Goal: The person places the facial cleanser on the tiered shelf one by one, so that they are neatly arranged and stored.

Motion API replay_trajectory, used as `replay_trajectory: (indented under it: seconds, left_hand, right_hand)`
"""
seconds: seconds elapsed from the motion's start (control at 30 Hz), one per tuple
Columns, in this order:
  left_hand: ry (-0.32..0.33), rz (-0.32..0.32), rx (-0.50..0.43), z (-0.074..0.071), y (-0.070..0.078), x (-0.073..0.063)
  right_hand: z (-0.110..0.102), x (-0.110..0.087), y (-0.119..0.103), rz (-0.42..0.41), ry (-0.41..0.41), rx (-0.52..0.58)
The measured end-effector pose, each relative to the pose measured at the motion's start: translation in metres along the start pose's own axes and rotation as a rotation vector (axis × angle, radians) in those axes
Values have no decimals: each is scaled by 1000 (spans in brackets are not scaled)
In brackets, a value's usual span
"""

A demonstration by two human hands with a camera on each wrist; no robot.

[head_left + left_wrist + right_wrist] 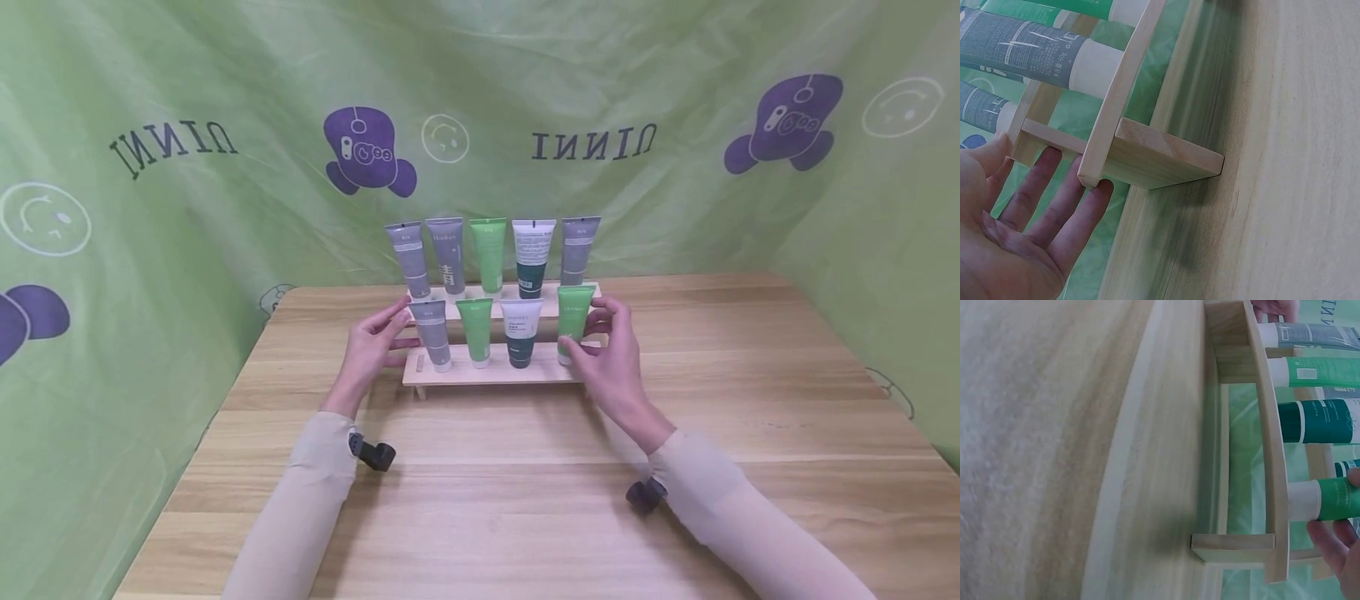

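Observation:
My right hand [618, 362] grips a green squeeze tube [574, 310] at the right end of the front shelf. The tube stands cap down, its white cap [1304, 500] at the shelf board. At the other end, my left hand [367, 350] holds the side of the two-tier wooden rack [480, 377]. The thumb [994, 153] is at the upper shelf's end, and the other fingertips reach the side and lower shelf. Also on the front shelf stand a grey tube [431, 329], another green tube [476, 325] and a white and dark green tube [521, 321].
Several tubes line the upper shelf, among them a green one [490, 250] and a white one with a dark green base [533, 250]. The rack stands on a wood-grain table [480, 500]. A green printed curtain [480, 75] hangs behind and along both sides.

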State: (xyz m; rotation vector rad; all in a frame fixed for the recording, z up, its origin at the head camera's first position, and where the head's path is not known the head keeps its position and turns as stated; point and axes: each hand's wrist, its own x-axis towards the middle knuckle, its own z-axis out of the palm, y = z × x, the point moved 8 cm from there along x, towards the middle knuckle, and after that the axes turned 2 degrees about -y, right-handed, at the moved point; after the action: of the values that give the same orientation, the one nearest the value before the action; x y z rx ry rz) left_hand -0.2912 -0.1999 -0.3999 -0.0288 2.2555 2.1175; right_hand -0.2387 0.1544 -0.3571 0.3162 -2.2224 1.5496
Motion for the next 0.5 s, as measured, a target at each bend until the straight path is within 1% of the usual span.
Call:
replay_trajectory:
  seconds: [0.13,0.3,0.5]
  left_hand:
    - [-1,5,7,0,0,0]
    - [-4,16,17,0,1,-1]
    - [3,10,15,-1,0,-1]
  right_hand:
    - [2,-1,1,1,4,-10]
    - [2,-2,4,0,8,9]
    - [3,-2,6,-3,-2,14]
